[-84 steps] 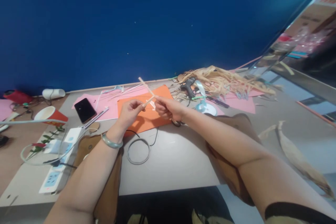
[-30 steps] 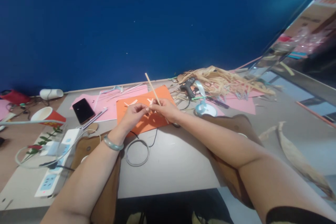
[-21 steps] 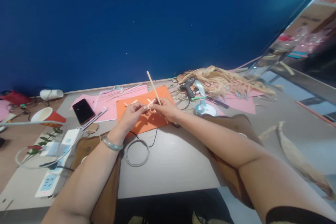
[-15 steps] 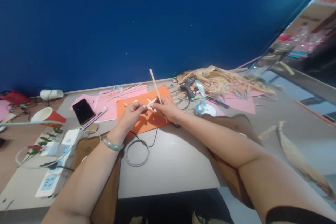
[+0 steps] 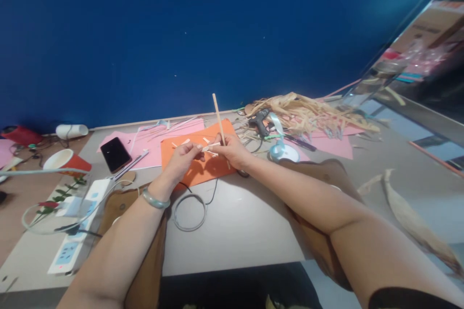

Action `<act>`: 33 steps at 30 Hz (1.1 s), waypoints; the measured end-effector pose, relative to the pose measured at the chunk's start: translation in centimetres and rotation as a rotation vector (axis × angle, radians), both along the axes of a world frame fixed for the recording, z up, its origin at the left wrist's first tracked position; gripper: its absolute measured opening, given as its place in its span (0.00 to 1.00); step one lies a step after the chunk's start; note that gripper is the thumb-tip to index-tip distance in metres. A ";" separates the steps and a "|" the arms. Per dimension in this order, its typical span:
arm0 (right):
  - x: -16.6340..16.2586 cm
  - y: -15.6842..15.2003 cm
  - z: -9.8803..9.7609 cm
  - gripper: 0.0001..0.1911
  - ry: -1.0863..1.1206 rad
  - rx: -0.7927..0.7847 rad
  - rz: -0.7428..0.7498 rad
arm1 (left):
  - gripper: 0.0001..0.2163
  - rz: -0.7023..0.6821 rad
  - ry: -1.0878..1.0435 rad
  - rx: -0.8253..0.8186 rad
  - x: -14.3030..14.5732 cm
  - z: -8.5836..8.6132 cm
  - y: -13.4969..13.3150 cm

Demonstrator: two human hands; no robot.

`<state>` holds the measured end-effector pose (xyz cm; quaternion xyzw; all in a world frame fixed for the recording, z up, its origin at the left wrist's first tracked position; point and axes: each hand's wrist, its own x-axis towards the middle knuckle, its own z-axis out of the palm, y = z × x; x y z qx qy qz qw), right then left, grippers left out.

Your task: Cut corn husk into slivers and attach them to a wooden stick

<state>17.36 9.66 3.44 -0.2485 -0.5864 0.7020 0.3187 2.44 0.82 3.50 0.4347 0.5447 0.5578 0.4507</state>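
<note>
Above an orange sheet point(image 5: 197, 174), my two hands meet with their fingertips almost touching. My left hand point(image 5: 183, 157), with a bangle on its wrist, pinches one end of a small pale strip point(image 5: 206, 147), too small to make out well. My right hand point(image 5: 234, 151) pinches the strip's other end between thumb and finger. A thin wooden stick point(image 5: 217, 113) is also gripped in my right hand, slanting up toward the blue wall. Its lower end comes out below the palm. A few small pale pieces point(image 5: 186, 141) lie on the orange sheet.
To the right are a glue gun point(image 5: 260, 122), a light-blue ribbon roll point(image 5: 284, 151) and a heap of dried husk strips point(image 5: 300, 106). On the left lie a phone point(image 5: 115, 154), a paper cup point(image 5: 67, 160) and a power strip point(image 5: 78, 231). A coiled cable point(image 5: 190, 212) rests in front.
The stick in my right hand has turned more upright and its top has shifted slightly right. The pale strip between my fingers now lies flatter. My left hand has hardly moved.
</note>
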 end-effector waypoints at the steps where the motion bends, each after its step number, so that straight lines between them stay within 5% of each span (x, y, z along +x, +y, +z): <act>1: 0.0 0.0 0.1 0.17 -0.019 0.010 -0.013 | 0.13 0.005 0.009 -0.005 0.0 0.0 0.0; 16: 0.1 -0.3 0.3 0.16 -0.041 0.044 -0.051 | 0.10 0.035 0.009 -0.163 0.0 0.1 -0.2; 26: 0.0 -0.4 0.3 0.14 -0.005 0.071 -0.084 | 0.12 0.006 -0.133 -0.179 0.5 0.5 -0.4; 33: -0.1 -0.5 0.2 0.16 -0.103 0.124 -0.060 | 0.11 0.107 -0.129 -0.104 0.1 0.3 -0.1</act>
